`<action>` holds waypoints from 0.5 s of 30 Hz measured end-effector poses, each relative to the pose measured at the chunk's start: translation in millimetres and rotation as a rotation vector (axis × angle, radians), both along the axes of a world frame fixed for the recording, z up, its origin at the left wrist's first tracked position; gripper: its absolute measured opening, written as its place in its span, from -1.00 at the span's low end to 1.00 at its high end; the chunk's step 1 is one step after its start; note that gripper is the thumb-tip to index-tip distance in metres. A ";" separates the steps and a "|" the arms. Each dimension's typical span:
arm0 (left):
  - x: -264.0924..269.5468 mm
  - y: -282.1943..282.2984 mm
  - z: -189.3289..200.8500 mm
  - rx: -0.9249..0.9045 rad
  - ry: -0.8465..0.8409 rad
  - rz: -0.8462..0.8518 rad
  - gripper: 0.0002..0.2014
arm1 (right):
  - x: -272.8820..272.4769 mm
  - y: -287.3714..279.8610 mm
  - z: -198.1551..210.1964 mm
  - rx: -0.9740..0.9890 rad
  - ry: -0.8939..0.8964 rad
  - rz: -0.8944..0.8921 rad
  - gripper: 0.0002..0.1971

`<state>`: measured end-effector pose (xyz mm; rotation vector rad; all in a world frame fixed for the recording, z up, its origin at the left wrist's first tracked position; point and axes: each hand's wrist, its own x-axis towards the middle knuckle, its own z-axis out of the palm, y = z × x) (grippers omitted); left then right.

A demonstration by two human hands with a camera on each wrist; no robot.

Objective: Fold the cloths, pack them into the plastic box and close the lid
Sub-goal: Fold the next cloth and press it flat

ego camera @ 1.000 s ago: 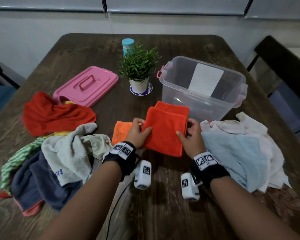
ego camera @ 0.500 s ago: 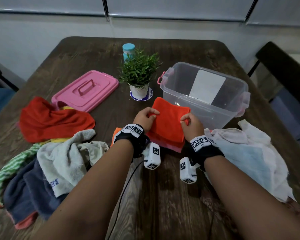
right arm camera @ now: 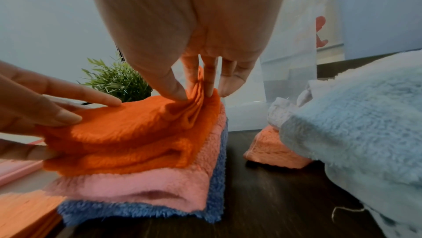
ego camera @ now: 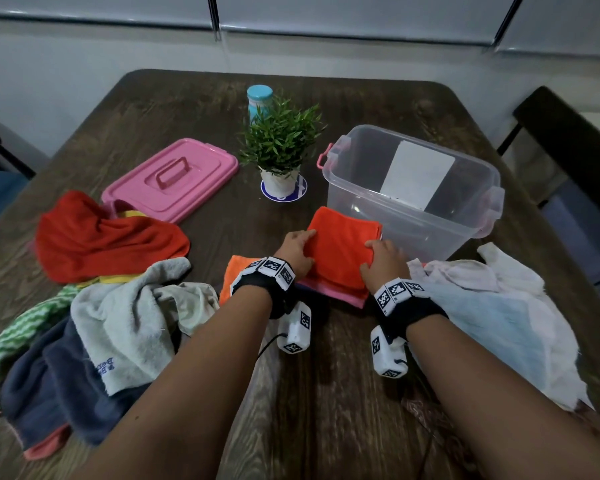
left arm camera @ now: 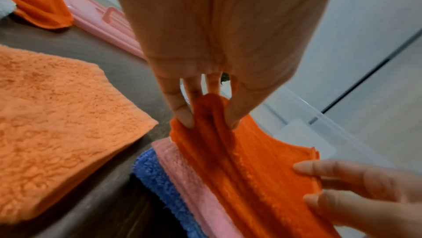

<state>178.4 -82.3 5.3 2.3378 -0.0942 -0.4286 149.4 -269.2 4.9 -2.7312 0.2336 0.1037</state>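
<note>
With the left hand (ego camera: 297,252) and right hand (ego camera: 383,261) each pinching a bunched edge of the folded orange cloth (ego camera: 340,247), which lies atop the pink cloth (right arm camera: 137,186) and blue cloth (right arm camera: 137,213) on the table (ego camera: 326,393), it is best to release gently, smooth it flat and square its edges with the stack.

Right hand (right arm camera: 189,40) pinches orange cloth (right arm camera: 128,126) atop pink towel (right arm camera: 137,186), blue towel (right arm camera: 137,213) beneath.

Bare forearms (ego camera: 187,375), black wrist straps (ego camera: 257,292), white blocks (ego camera: 297,327) bearing square markers, seemingly a thin cable (ego camera: 269,342)
</note>
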 end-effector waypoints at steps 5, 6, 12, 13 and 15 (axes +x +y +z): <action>-10.7 -1.8 1.9 0.263 -0.187 -0.022 -0.39 | -5.7 8.6 5.7 -0.181 -0.066 0.104 -0.41; -14.5 -3.0 1.7 0.317 -0.239 -0.048 -0.41 | -7.6 9.9 3.7 -0.225 -0.048 0.151 -0.43; -30.4 5.8 -21.3 0.487 -0.063 -0.222 -0.38 | -12.3 6.4 -13.6 -0.286 0.313 0.152 -0.29; -32.0 9.1 -22.0 0.494 -0.066 -0.230 -0.35 | -11.3 5.7 -11.9 -0.287 0.328 0.166 -0.29; -38.7 14.8 -19.7 0.487 -0.115 -0.198 -0.31 | -10.0 3.1 -5.7 -0.287 0.337 0.189 -0.28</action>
